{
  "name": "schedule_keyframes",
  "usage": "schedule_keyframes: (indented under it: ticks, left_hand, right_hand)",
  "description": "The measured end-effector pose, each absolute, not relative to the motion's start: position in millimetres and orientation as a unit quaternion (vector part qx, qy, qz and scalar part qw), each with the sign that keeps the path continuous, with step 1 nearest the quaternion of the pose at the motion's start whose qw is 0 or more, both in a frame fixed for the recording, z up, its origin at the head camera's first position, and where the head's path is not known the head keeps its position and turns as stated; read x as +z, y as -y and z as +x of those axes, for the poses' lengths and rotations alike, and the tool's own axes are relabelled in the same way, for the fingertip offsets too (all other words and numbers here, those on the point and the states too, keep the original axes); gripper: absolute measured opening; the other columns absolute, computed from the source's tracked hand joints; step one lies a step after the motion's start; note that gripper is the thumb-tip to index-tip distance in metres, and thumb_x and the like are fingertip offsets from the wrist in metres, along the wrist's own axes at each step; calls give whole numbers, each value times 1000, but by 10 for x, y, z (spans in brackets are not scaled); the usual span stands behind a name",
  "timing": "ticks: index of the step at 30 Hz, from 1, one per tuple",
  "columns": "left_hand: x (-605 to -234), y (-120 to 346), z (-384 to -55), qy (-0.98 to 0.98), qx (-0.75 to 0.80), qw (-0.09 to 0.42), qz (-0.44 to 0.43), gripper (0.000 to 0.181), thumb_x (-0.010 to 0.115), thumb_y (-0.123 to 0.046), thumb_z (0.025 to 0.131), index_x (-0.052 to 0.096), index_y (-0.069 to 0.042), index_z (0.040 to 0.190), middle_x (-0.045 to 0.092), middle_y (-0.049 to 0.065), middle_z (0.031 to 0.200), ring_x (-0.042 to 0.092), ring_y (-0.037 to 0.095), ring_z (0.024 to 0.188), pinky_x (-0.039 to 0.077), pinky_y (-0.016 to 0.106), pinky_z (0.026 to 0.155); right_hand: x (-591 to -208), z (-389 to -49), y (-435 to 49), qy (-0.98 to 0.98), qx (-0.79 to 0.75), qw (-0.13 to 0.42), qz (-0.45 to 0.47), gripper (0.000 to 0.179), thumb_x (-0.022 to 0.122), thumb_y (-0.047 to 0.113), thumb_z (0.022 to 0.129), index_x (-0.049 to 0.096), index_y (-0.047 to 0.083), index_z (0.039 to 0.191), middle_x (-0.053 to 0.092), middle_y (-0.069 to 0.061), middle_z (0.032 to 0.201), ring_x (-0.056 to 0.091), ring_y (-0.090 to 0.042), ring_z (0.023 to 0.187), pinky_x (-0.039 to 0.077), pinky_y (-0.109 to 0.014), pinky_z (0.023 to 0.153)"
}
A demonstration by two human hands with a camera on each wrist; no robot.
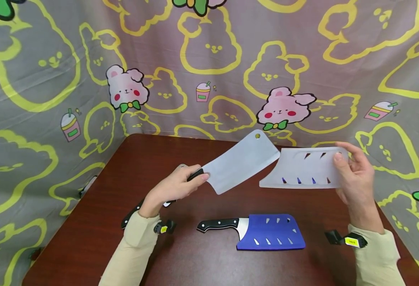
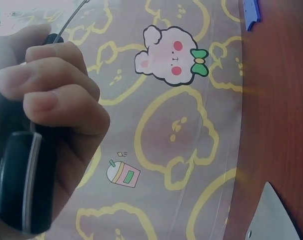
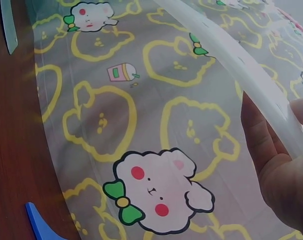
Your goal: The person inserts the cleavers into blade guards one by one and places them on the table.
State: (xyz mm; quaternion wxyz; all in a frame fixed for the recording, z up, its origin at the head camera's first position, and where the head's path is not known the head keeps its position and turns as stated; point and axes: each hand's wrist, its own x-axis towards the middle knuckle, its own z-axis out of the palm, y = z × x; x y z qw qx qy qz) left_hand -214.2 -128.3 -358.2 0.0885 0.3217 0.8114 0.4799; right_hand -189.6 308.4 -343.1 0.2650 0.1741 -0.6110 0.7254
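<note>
In the head view my left hand (image 1: 175, 184) grips the black handle of a bare cleaver (image 1: 241, 159), its broad blade raised and slanting up to the right. The left wrist view shows the fingers curled round that handle (image 2: 26, 185). My right hand (image 1: 357, 174) pinches the right end of a white slotted blade sheath (image 1: 302, 169), thumb in front and fingers behind. The sheath is held level above the table, its left end right beside the blade's tip. In the right wrist view the sheath (image 3: 251, 75) appears edge-on.
A second cleaver in a blue sheath (image 1: 270, 234) lies on the brown table (image 1: 209, 262), its black handle leftward. Another knife's black handle (image 1: 131, 216) shows behind my left wrist, mostly hidden; a blade (image 2: 274, 215) shows in the left wrist view. Patterned cloth (image 1: 213, 79) surrounds the table.
</note>
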Motion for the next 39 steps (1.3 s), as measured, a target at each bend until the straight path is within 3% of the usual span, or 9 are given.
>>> schedule_keyframes:
  ticks: [5,14,21,24,26,29,33,36,39]
  left_hand:
    - [-3569,1264,-2117,-818,461,87,334,31,59,-24,99,45,-12,74,37,-2,53,34,10,42,31,23,44]
    - [-3544,1137,-2072,-806,434,144,375,25,60,-24,99,47,-9,83,42,-3,60,38,7,48,32,21,47]
    - [-3613,1022,-2032,-804,403,193,391,23,58,-31,99,50,-11,92,42,-6,58,39,5,47,33,21,47]
    - [-3636,985,-2010,-812,372,193,406,26,58,-36,99,50,-13,88,43,-8,59,41,3,50,35,20,51]
    - [-3638,975,-1998,-820,352,191,410,27,58,-37,98,49,-15,84,44,-9,59,42,2,53,36,19,54]
    - [-3620,961,-1985,-825,335,192,412,29,59,-37,98,48,-16,81,45,-9,60,43,2,54,36,20,56]
    - [-3593,928,-1975,-836,295,183,425,33,57,-42,98,46,-17,80,42,-9,62,38,2,53,34,20,56]
    - [-3603,913,-1961,-849,262,163,430,36,56,-47,97,44,-19,79,39,-9,64,33,2,53,30,20,55]
    - [-3619,931,-1949,-860,259,142,415,38,56,-50,97,43,-19,78,38,-9,64,32,3,53,28,20,55]
  right_hand:
    - [-3414,-1899,-3093,605,727,275,170,37,52,-6,95,50,-10,132,75,-7,94,74,-14,80,58,-24,63]
    - [-3386,-1909,-3207,527,765,295,223,35,51,-15,92,49,-20,126,74,-15,87,73,-20,73,58,-26,59]
    - [-3346,-1860,-3308,563,745,295,202,35,52,-13,92,50,-18,127,74,-12,86,72,-17,69,54,-21,51]
    - [-3330,-1838,-3341,587,733,282,196,35,51,-15,91,51,-17,126,74,-10,82,65,-15,51,35,-17,31]
    - [-3326,-1828,-3356,598,727,273,197,35,51,-16,91,51,-17,125,72,-8,77,56,-13,41,19,-22,25]
    - [-3321,-1821,-3368,609,721,262,202,34,50,-17,91,53,-16,124,71,-7,73,53,-11,39,23,-22,26]
    - [-3315,-1799,-3367,657,678,247,218,36,51,-18,89,55,-15,124,73,-4,81,69,-9,63,51,-16,50]
    - [-3302,-1766,-3349,701,634,242,218,37,52,-18,88,56,-13,125,73,0,85,71,-8,74,55,-17,63]
    - [-3289,-1760,-3322,710,624,248,213,37,53,-17,88,57,-13,124,73,1,84,70,-7,73,54,-16,62]
